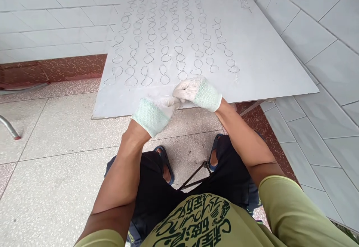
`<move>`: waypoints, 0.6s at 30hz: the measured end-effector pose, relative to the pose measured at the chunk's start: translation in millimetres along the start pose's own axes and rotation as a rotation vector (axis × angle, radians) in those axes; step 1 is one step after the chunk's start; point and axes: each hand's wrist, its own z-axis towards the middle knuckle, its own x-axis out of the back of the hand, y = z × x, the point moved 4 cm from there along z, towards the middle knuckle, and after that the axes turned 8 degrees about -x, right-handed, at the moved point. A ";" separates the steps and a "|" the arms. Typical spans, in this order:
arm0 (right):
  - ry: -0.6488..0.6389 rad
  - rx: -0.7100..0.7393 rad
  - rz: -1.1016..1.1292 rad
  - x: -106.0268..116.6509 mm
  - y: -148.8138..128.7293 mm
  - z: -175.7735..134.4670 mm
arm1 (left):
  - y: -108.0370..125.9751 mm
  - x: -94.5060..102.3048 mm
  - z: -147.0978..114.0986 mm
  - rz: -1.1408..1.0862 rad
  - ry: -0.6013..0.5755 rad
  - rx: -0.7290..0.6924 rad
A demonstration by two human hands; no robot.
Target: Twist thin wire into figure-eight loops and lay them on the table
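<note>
Rows of thin dark wire loops [164, 74], most twisted into figure eights, lie on a white board [269, 67]. Over the board's near edge my two gloved hands meet, fingertips close together. My left hand [157, 112] is closed in a pinch, and my right hand [198, 92] pinches right beside it. A short bit of thin wire [181, 108] shows just below the fingertips; the rest of it is hidden by the fingers. Both gloves are white with pale green cuffs.
Small pale scraps or strands [244, 3] lie at the board's far right corner. White tiled walls [322, 52] border the board behind and on the right. A metal leg [10, 127] stands on the floor at left. My sandalled feet are below.
</note>
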 end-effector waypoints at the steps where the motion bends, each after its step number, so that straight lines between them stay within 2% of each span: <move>1: 0.009 -0.015 0.017 -0.7 1.1 1.6 | 1.5 -0.5 0.9 0.033 -0.037 0.024; 4: 0.082 -0.071 0.161 4.6 5.8 5.7 | 7.5 0.2 6.0 0.052 -0.060 0.031; 8: 0.118 -0.040 0.326 21.3 9.5 3.5 | 18.3 6.5 11.0 -0.007 0.079 -0.093; 13: -0.006 -0.111 0.236 23.1 12.3 -3.5 | 23.7 11.2 8.3 -0.061 0.283 -0.146; 16: 0.015 -0.057 0.210 20.6 8.6 -6.5 | 16.6 10.2 9.6 -0.115 0.296 -0.126; 18: 0.041 -0.026 0.205 20.2 6.1 -7.8 | 9.1 9.6 12.7 -0.200 0.256 -0.099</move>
